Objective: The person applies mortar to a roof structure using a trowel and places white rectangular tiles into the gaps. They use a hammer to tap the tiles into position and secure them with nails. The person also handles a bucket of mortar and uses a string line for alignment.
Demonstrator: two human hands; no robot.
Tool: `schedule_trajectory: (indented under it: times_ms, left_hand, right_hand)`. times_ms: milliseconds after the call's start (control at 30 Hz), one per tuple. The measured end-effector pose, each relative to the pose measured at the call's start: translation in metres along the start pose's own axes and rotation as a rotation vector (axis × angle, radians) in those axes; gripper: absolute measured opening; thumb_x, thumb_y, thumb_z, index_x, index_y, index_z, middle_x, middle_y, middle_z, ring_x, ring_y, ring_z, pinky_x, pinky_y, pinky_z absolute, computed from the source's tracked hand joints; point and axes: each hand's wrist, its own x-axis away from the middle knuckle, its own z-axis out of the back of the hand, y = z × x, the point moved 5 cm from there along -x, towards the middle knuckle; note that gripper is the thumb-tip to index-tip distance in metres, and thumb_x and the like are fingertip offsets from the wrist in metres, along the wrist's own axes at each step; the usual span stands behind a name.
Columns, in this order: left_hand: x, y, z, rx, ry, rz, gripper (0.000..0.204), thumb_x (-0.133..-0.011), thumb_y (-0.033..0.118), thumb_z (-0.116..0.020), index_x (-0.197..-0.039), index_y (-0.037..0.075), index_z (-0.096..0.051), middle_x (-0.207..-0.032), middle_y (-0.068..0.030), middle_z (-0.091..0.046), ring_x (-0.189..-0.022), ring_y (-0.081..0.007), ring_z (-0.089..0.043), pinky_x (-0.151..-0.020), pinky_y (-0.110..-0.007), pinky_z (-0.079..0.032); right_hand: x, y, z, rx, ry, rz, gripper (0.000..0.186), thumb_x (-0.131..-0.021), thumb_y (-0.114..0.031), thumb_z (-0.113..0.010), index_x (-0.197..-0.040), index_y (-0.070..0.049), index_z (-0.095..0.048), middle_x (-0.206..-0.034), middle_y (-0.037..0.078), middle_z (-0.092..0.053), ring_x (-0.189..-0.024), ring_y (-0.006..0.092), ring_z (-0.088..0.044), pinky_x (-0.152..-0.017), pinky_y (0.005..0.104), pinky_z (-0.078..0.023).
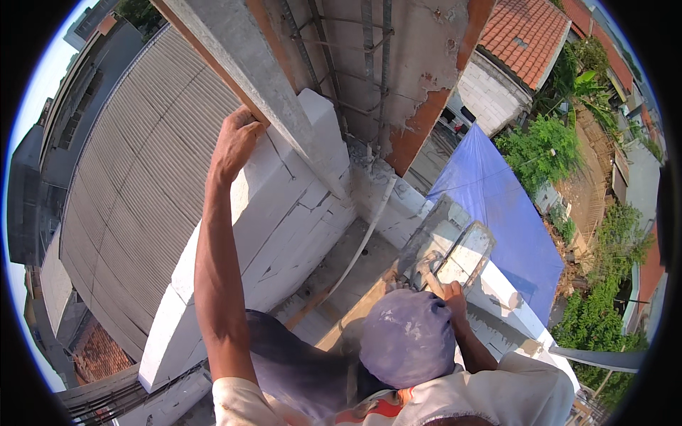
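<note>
My left hand (238, 142) is raised, its fingers closed round the lower edge of a long board (266, 85) with a grey face and a brown edge. This board slants up beside a white block wall (277, 206). Lower right, just past my bent knee (408, 337), my right hand (455, 295) is closed on the pale handle (429, 275) of a tool. The tool's head is hard to make out against a mortar-smeared rectangular tray (465, 255). My knee partly hides this hand.
Steel reinforcing bars (368, 50) stand between the boards above the wall corner. A pale strip (366, 238) leans there. Outside the walls lie a corrugated roof (135, 170) on the left and a blue tarp (497, 220) on the right. A wooden plank (362, 309) lies below.
</note>
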Motion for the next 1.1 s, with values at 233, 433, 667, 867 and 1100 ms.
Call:
schedule_trajectory:
  times_ms: [233,433,667,867,1100]
  left_hand:
    - [0.056,0.034,0.025,-0.294,0.077,-0.209,0.044,-0.096,0.006,-0.056,-0.14,0.002,-0.06,-0.139,-0.0189,-0.064,-0.132,-0.0328,-0.061,-0.114,-0.049,-0.047]
    - [0.206,0.06,0.045,-0.327,-0.051,-0.267,0.042,-0.094,0.0,-0.058,-0.135,0.008,-0.063,-0.136,-0.0139,-0.068,-0.132,-0.0304,-0.061,-0.112,-0.051,-0.05]
    - [0.358,0.015,0.021,-0.708,-0.156,-0.035,0.032,-0.089,0.006,-0.067,-0.121,0.004,-0.068,-0.125,-0.0111,-0.07,-0.125,-0.0273,-0.064,-0.122,-0.053,-0.035]
    - [0.417,0.028,0.042,-0.773,0.251,0.017,0.029,-0.089,0.013,-0.068,-0.117,0.005,-0.069,-0.123,-0.0091,-0.069,-0.128,-0.0249,-0.061,-0.122,-0.054,-0.033]
    - [0.432,0.036,0.069,-0.634,0.299,0.109,0.033,-0.087,0.01,-0.068,-0.12,0.007,-0.068,-0.126,-0.0084,-0.068,-0.127,-0.0233,-0.062,-0.12,-0.051,-0.036]
  right_hand:
    - [-0.017,0.012,0.003,-0.015,-0.091,0.038,0.043,-0.077,-0.023,-0.084,-0.107,-0.003,-0.062,-0.105,0.017,-0.057,-0.101,0.0397,-0.06,-0.086,0.0492,-0.052]
    - [-0.076,-0.068,0.057,-0.567,-0.242,-0.091,0.06,-0.085,-0.032,-0.084,-0.13,-0.001,-0.058,-0.116,0.015,-0.063,-0.104,0.0296,-0.064,-0.089,0.0438,-0.054]
    - [-0.095,-0.303,0.184,-1.45,-0.703,0.558,0.05,-0.093,-0.04,-0.072,-0.125,-0.001,-0.07,-0.111,0.018,-0.069,-0.109,0.0283,-0.066,-0.094,0.0385,-0.053]
    - [-0.088,-0.414,0.202,-0.489,-1.169,1.137,0.055,-0.081,-0.047,-0.073,-0.101,0.004,-0.076,-0.102,0.022,-0.073,-0.1,0.0382,-0.069,-0.094,0.0496,-0.052]
    - [-0.109,-0.426,0.171,-0.321,-1.302,0.675,0.031,-0.089,-0.02,-0.061,-0.099,0.005,-0.077,-0.103,0.017,-0.076,-0.097,0.0258,-0.068,-0.09,0.0366,-0.05]
